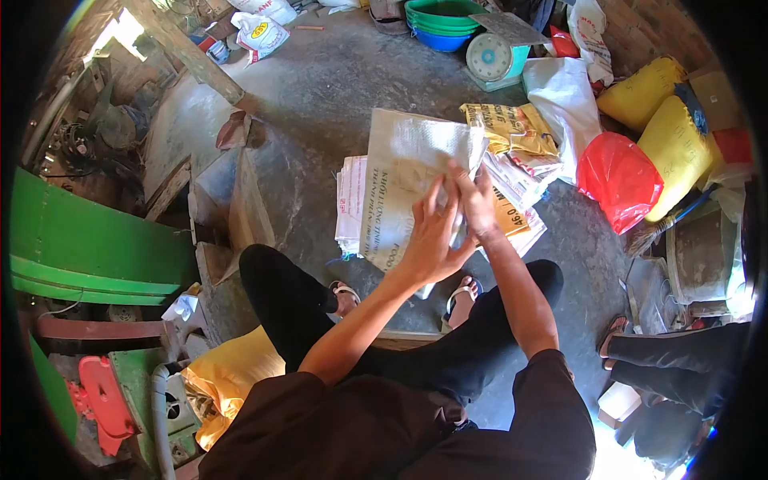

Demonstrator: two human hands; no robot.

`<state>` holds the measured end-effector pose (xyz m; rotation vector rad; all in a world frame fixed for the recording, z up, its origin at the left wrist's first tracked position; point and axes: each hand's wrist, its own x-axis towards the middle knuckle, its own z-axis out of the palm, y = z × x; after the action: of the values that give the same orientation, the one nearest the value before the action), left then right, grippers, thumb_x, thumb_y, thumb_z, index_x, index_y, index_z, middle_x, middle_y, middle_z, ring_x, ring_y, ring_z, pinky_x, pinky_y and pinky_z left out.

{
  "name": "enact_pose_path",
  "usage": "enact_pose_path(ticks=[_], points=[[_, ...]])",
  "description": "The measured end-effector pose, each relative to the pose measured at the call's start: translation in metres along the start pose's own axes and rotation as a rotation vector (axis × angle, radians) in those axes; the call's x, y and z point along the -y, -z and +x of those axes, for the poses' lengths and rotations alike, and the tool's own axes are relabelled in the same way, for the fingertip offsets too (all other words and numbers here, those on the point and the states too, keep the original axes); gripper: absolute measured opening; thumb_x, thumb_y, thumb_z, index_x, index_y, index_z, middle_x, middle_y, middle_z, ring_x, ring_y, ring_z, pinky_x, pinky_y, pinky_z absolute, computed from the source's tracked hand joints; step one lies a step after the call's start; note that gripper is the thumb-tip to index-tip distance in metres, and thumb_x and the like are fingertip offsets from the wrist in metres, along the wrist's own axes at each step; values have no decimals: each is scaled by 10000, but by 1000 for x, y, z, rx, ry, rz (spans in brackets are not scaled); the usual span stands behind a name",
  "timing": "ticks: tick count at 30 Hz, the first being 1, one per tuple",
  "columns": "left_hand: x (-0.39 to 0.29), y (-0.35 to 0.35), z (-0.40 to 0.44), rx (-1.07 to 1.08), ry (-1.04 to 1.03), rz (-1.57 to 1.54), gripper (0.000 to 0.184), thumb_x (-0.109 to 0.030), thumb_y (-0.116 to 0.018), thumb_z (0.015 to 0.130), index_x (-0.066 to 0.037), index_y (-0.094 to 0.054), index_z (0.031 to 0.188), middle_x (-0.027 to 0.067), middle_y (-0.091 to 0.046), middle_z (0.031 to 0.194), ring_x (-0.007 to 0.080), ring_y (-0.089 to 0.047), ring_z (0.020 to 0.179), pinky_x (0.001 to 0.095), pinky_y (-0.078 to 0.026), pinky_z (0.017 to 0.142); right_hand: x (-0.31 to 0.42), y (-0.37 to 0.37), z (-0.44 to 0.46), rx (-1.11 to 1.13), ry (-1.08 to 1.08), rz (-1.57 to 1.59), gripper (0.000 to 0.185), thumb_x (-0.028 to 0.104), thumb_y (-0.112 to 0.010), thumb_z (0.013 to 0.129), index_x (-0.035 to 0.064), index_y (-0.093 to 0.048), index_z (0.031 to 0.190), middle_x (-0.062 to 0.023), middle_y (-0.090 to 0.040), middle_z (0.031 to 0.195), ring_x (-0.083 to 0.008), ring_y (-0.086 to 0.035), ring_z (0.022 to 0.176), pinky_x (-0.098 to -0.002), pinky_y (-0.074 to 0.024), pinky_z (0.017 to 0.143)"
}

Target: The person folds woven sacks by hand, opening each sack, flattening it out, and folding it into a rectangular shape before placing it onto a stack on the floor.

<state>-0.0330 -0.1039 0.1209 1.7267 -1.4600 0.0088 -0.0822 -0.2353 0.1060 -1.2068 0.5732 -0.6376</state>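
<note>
A folded, whitish woven sack [408,148] with dark printed lettering is held up between my knees. My left hand [434,234] lies against its printed face, fingers stretched out and apart. At the sack's right edge is my right hand [478,206], its fingers closed on the edge and partly hidden. Behind the sack, a pile of flat white printed sacks [350,200] shows on the left. More folded sacks [518,182] lie to the right, with a yellow-brown printed sack [512,128] on top.
A dial scale [490,58] and stacked green basins [442,18] stand at the back. To the right are a red bag [620,180], yellow filled sacks [676,152] and another person's legs [680,352]. Green metal machinery [96,240] is on the left.
</note>
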Motion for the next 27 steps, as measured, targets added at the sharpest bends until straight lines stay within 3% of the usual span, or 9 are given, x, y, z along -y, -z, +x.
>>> enact_pose_path(ticks=[1,3,4,6,9,12,16,20,27], points=[[9,5,-2,24,-61,-68,671,-193,-693,839,-27,-422,1431,255,-381,1445,402,-386,1316,499,-301,1091,-1,4,7,-12,14,181,439,230,-637,959,47,-489,1329,-83,-617,1096,-168,-585,1010,-322,-504,855],[34,17,-6,-43,-138,-212,611,-226,-714,856,-17,-465,1374,221,-423,1432,366,-413,1317,467,-313,1098,9,10,8,-78,-11,233,414,220,-650,940,37,-539,1295,-81,-641,1084,-177,-621,967,-326,-516,818],[46,32,-5,-199,-128,32,610,-221,-740,833,-25,-484,1351,192,-448,1411,359,-441,1294,457,-330,1088,20,15,8,-52,-75,251,414,224,-654,937,31,-549,1287,-90,-643,1101,-187,-628,967,-333,-520,822],[62,68,-13,-264,182,135,785,-282,-766,829,-23,-360,1449,176,-462,1371,337,-473,1266,456,-349,1086,20,26,10,-83,-72,301,478,257,-697,915,9,-542,1293,-92,-647,1118,-188,-631,957,-338,-526,821],[110,85,-46,32,733,-717,797,-300,-793,835,-7,-369,1443,164,-516,1356,276,-583,1173,400,-512,940,6,35,21,-80,-75,352,594,283,-737,896,-5,-486,1350,-112,-633,1170,-193,-629,997,-332,-530,839],[143,81,-94,276,1038,-1137,619,-241,-774,856,-13,-481,1352,146,-622,1235,226,-653,1059,375,-559,867,1,25,25,-190,-210,327,729,323,-747,888,-11,-387,1427,-136,-611,1218,-210,-620,1054,-343,-529,873],[133,87,-91,125,1045,-1116,525,-139,-802,820,-4,-551,1260,113,-677,1132,207,-677,984,363,-551,869,-40,30,37,-93,-346,282,997,435,-809,794,-21,-242,1476,-191,-460,1404,-272,-518,1242,-396,-483,1000],[144,89,-92,-33,998,-1149,483,-54,-785,819,-2,-543,1234,119,-677,1121,203,-685,977,361,-574,848,-47,20,27,185,-340,149,1026,390,-843,751,-11,-222,1463,-191,-459,1390,-284,-493,1276,-440,-441,1047],[154,99,-100,-82,1064,-1172,515,-54,-781,828,23,-516,1263,147,-674,1118,211,-699,944,346,-596,811,-66,10,22,257,-343,-90,1198,265,-904,686,8,-77,1513,-209,-428,1421,-311,-472,1301,-441,-403,1078]])
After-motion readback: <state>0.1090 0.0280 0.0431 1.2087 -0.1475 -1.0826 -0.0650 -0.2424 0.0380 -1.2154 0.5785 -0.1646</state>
